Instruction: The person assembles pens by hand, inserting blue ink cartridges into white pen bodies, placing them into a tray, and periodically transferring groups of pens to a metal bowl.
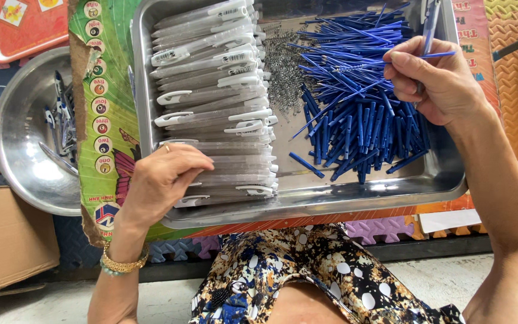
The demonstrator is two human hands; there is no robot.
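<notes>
A steel tray (355, 195) lies in front of me. Its left side holds rows of clear pen barrels (217, 78) with white clips. A heap of small metal springs (283, 66) sits in the middle, and a pile of blue refills (361, 114) fills the right side. My left hand (166, 177) rests on the nearest barrels at the tray's front left, fingers curled over them. My right hand (436, 81) is raised over the refill pile, pinching a blue refill (442, 54) and a pen barrel (430, 21) that sticks upward.
A round steel bowl (22, 153) at the left holds several assembled pens. A colourful cardboard sheet (103, 120) lies under the tray. A brown cardboard box (13, 231) sits at lower left, a red tray (25, 27) at top left. Foam floor mats surround everything.
</notes>
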